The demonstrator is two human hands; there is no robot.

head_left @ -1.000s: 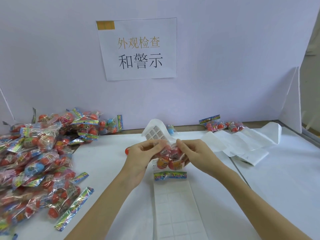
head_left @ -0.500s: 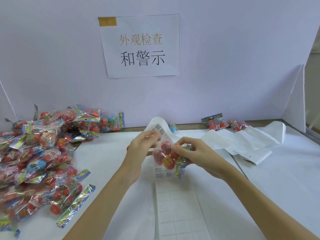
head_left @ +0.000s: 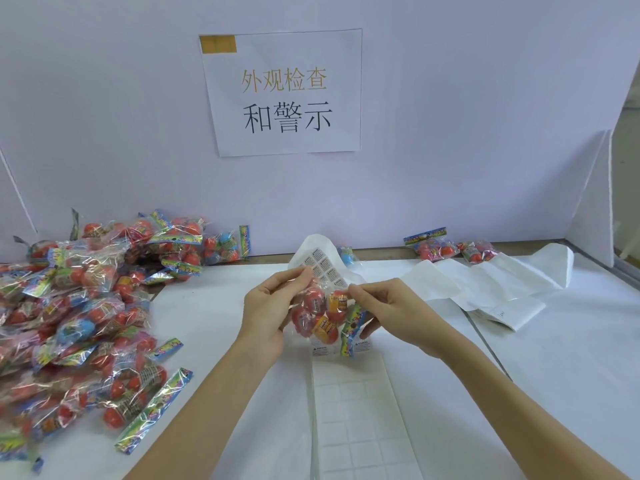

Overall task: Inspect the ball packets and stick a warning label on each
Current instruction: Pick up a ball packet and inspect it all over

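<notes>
Over the middle of the white table [head_left: 221, 341], both hands are holding up one clear ball packet [head_left: 320, 313] with red and orange balls inside. The left hand [head_left: 268, 308] is pinching the packet's upper left edge between thumb and fingertips, its other fingers curling behind the plastic. The right hand [head_left: 388, 311] is gripping the right side, thumb on top and fingers wrapping round the colourful header strip, which is hanging tilted toward the near side. Directly beneath the packet, a long label sheet [head_left: 349, 410] is lying flat and running toward the near edge, its far end [head_left: 322, 263] curling upward behind the hands with printed labels showing. At the left, a large heap of ball packets [head_left: 79, 306] is covering the table. At the far right, two more packets [head_left: 450, 249] are resting against the back wall, just beside crumpled white backing paper [head_left: 495, 282]. On the wall, a paper sign [head_left: 282, 91] with Chinese characters is hanging.
</notes>
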